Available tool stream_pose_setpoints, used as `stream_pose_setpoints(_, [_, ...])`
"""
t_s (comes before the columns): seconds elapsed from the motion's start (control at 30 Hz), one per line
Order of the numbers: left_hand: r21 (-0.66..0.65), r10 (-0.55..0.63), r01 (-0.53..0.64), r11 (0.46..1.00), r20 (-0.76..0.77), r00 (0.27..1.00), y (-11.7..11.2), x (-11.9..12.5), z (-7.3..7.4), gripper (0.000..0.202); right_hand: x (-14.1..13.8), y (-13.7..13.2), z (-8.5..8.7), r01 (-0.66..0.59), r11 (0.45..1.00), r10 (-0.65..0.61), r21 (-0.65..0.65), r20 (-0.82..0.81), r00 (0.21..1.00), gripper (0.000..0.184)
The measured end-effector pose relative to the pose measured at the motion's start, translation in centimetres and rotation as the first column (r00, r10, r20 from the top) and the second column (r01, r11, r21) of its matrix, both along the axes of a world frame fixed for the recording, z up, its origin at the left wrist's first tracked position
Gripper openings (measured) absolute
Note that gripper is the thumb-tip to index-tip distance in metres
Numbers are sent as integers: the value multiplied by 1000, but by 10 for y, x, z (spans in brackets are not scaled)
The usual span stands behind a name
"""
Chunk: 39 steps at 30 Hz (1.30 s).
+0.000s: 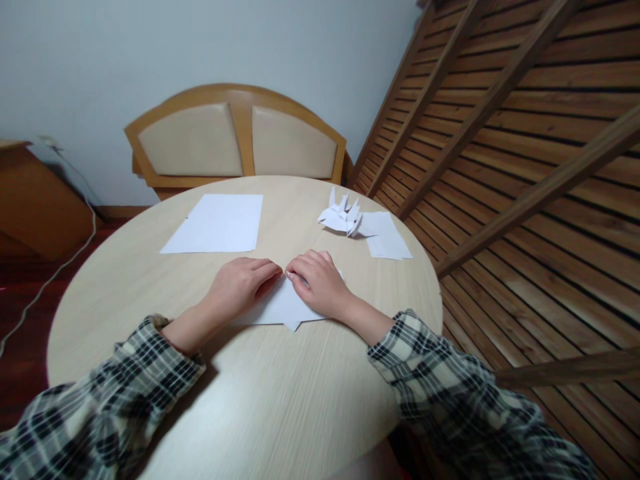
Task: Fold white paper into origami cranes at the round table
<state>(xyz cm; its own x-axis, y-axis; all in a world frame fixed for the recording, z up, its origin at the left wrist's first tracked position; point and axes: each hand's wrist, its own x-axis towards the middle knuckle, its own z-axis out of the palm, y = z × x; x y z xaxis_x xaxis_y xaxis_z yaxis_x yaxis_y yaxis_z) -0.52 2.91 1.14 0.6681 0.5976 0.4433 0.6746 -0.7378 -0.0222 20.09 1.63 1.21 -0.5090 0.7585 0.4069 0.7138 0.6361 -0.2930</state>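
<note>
A folded sheet of white paper [283,308] lies flat on the round table, its straight edge towards me and a small pointed flap sticking out at the middle of that edge. My left hand [245,283] is closed on the far left part of the paper, fingers bent and pressed together. Opposite it, my right hand [319,283] pinches the paper's far right part. The fingertips of both hands nearly meet at the far point of the fold. Part of the paper is hidden beneath the hands.
A stack of white paper [215,223] lies at the far left of the table [280,407]. Several folded paper pieces [341,217] stand at the far right, beside smaller white sheets [389,237]. Behind is a wooden headboard [242,127]; a slatted wooden wall [525,167] rises on the right.
</note>
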Motion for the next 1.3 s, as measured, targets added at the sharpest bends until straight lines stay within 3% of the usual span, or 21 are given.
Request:
stream_pose_setpoints(0.23, [-20, -12, 13, 1000, 18, 1000, 2, -1, 6, 25, 3, 1, 3, 27, 999, -27, -29, 1, 1000, 17])
stream_pose_setpoints(0.6, [13, 6, -6, 1000, -7, 1000, 16, -12, 3, 29, 9, 7, 0, 51, 998, -50, -40, 21, 999, 15])
stream_pose_setpoints(1.13, [25, 87, -88, 996, 42, 995, 23, -21, 6, 33, 21, 18, -6, 73, 988, -89, -134, -123, 988, 12])
stream_pose_setpoints(1.3, [-24, 35, -34, 999, 68, 997, 26, -22, 4, 29, 19, 19, -10, 41, 988, -64, -150, -156, 986, 11])
